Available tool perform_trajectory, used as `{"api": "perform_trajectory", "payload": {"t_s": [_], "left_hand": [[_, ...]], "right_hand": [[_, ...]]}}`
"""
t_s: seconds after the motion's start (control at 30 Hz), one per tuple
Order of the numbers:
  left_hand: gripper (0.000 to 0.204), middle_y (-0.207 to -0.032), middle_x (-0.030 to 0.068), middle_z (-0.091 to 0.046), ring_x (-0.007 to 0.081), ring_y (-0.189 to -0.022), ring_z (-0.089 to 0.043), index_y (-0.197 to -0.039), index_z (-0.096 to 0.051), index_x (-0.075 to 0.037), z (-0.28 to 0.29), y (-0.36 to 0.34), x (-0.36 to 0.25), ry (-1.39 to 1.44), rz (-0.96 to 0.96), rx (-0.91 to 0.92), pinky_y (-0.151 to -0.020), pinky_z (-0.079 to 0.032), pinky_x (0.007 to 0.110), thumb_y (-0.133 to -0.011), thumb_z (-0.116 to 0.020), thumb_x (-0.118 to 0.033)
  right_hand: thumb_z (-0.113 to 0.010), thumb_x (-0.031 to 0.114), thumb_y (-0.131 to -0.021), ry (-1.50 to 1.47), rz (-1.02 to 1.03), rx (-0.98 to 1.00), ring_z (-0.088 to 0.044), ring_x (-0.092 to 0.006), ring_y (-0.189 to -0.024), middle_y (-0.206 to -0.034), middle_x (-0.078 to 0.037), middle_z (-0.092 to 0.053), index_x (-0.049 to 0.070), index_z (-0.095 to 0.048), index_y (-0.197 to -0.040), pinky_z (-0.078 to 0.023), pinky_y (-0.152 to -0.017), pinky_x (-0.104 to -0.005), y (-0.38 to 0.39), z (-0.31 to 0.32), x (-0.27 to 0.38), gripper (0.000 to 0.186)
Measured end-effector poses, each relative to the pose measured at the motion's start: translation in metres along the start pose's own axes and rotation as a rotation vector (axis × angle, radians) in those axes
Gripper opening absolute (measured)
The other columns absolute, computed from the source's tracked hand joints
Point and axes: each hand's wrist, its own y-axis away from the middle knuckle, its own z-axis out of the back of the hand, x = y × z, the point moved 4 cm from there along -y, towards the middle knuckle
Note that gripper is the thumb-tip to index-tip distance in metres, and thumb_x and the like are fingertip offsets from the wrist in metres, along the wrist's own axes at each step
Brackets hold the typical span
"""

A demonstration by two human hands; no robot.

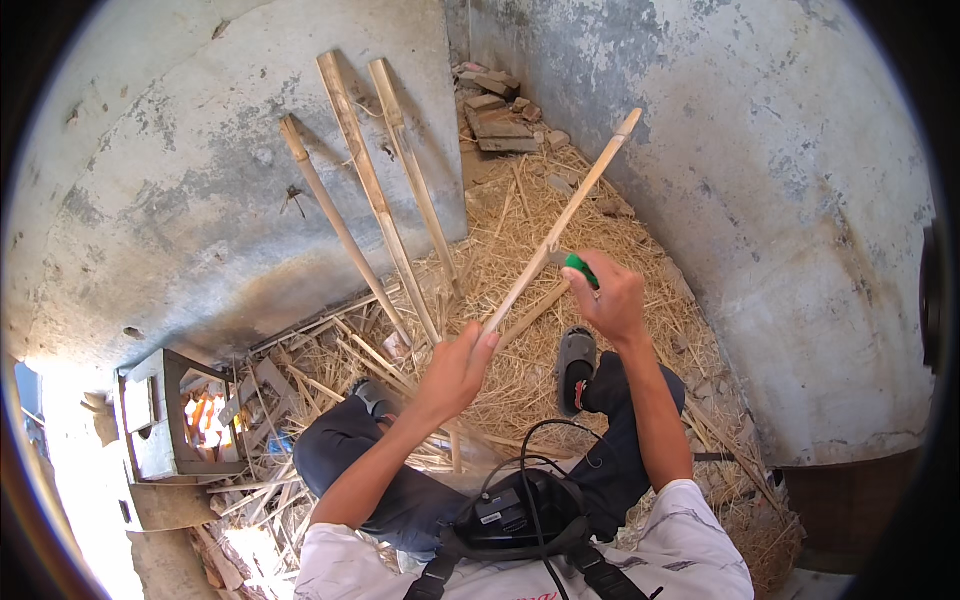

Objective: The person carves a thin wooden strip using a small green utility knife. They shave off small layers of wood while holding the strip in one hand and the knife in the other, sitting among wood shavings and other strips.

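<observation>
My left hand (pixel 457 378) is closed around the lower part of a long pale bamboo stick (pixel 592 178), which slants up and away to the right. Gripped in my right hand (pixel 612 302) is a knife with a green handle (pixel 578 268). Its short blade meets the stick near a raised node about midway along, though my fingers cover most of the handle. The stick's lower end is hidden at my left hand.
Three bamboo poles (pixel 372 195) lean on the left wall (pixel 200 200). Straw and shavings (pixel 520 200) cover the floor around my feet. Bricks and rubble (pixel 500 122) lie in the far corner. A box-like stand (pixel 155 420) is at the left, and a wall (pixel 800 220) rises on the right.
</observation>
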Motion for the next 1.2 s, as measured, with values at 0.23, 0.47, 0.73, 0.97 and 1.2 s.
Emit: {"api": "perform_trajectory", "payload": {"t_s": [0.23,0.47,0.73,0.97,1.2], "left_hand": [[0.038,-0.062,0.0102,-0.048,0.0212,-0.058,-0.045,-0.094,-0.051,-0.002,-0.013,0.018,0.016,-0.058,-0.056,0.149,-0.059,-0.041,0.04,-0.115,-0.049,-0.034],[0.05,-0.067,-0.0036,-0.037,0.0098,-0.057,-0.036,-0.088,-0.046,-0.01,-0.016,0.012,0.038,0.345,0.118,0.308,-0.052,-0.031,0.031,-0.116,-0.036,-0.05],[0.051,-0.072,-0.0053,-0.036,0.0064,-0.057,-0.033,-0.099,-0.05,-0.01,-0.02,0.008,0.025,0.555,0.324,0.491,-0.05,-0.028,0.025,-0.116,-0.033,-0.055],[0.061,-0.077,-0.0044,-0.041,0.0057,-0.057,-0.035,-0.129,-0.052,-0.004,-0.026,-0.001,0.007,0.675,0.258,0.451,-0.048,-0.03,0.024,-0.116,-0.029,-0.059],[0.056,-0.076,-0.0071,-0.036,0.0045,-0.055,-0.031,-0.131,-0.053,-0.006,-0.026,-0.009,0.021,0.686,0.177,0.412,-0.048,-0.027,0.024,-0.116,-0.033,-0.056]], "right_hand": [[-0.061,0.041,-0.109,0.065,-0.346,-0.254,-0.054,-0.016,-0.06,-0.067,-0.006,-0.057,0.004,-0.072,-0.105,-0.042,-0.056,-0.036,-0.017,0.055,-0.068,0.039],[-0.06,0.038,-0.109,-0.234,-0.336,-0.109,-0.043,-0.0096,-0.063,-0.068,0.003,-0.047,0.005,-0.069,-0.107,-0.035,-0.058,-0.0307,0.001,0.022,-0.04,0.034],[-0.068,0.025,-0.106,-0.755,-0.577,0.125,-0.057,-0.007,-0.073,-0.082,0.001,-0.065,0.003,-0.07,-0.109,-0.045,-0.067,-0.0272,0.006,-0.026,0.002,0.022],[-0.071,0.022,-0.104,-0.901,-0.64,0.346,-0.061,-0.0081,-0.075,-0.085,0.0,-0.07,0.002,-0.071,-0.108,-0.048,-0.069,-0.0281,0.018,-0.04,0.003,0.02],[-0.07,0.027,-0.102,-0.371,-0.18,0.307,-0.068,-0.0245,-0.07,-0.082,-0.013,-0.069,0.001,-0.068,-0.108,-0.051,-0.065,-0.0349,0.015,-0.036,0.025,0.026]]}}
